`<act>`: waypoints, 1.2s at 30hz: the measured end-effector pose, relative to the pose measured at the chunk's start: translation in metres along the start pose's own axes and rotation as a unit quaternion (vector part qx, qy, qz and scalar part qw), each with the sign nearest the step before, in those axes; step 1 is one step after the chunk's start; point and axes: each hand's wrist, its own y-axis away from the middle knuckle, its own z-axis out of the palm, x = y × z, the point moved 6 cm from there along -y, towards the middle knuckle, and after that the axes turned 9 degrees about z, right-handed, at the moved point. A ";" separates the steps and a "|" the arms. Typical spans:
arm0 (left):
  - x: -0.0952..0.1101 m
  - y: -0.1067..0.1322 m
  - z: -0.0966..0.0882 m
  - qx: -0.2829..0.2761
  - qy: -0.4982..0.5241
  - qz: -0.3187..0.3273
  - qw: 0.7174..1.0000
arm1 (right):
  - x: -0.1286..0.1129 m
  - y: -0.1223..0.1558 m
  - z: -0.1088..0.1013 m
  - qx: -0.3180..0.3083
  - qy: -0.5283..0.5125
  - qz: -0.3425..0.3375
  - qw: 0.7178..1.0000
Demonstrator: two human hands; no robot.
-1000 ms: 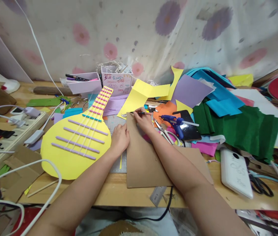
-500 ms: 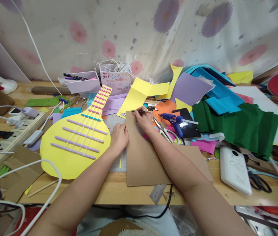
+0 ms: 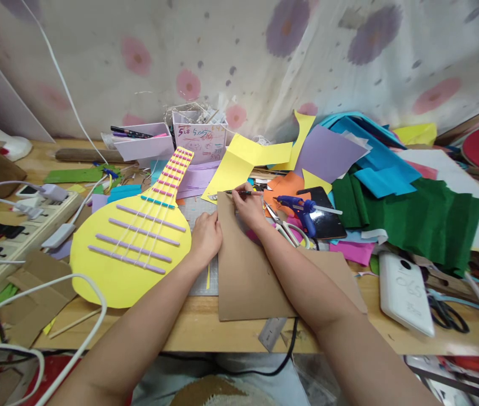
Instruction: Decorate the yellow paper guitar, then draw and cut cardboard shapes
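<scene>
A brown cardboard piece with a curved cut-out on its upper right lies in front of me. My right hand grips a dark pen, its tip at the cardboard's top edge. My left hand is closed at the cardboard's left edge, the fingers curled against it; their undersides are hidden. To the left lies a yellow paper guitar with purple strips and pale strings. Under the cardboard a grey cutting mat shows. Scissors with white handles rest right of my right hand.
A blue glue gun lies across a black tablet-like device. Green crepe paper and a white power bank are at right. A power strip and white cables line the left. A metal ruler pokes out at the front.
</scene>
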 end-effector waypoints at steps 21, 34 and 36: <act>-0.016 -0.002 -0.003 0.090 0.219 -0.082 0.968 | 0.004 -0.002 0.003 0.020 -0.012 -0.030 0.999; -0.027 0.001 -0.001 0.200 0.560 -0.199 0.779 | -0.003 0.005 0.007 -0.034 -0.021 -0.001 0.999; -0.027 0.001 0.000 0.205 0.570 -0.198 0.771 | -0.003 0.005 0.006 -0.034 -0.020 0.004 0.999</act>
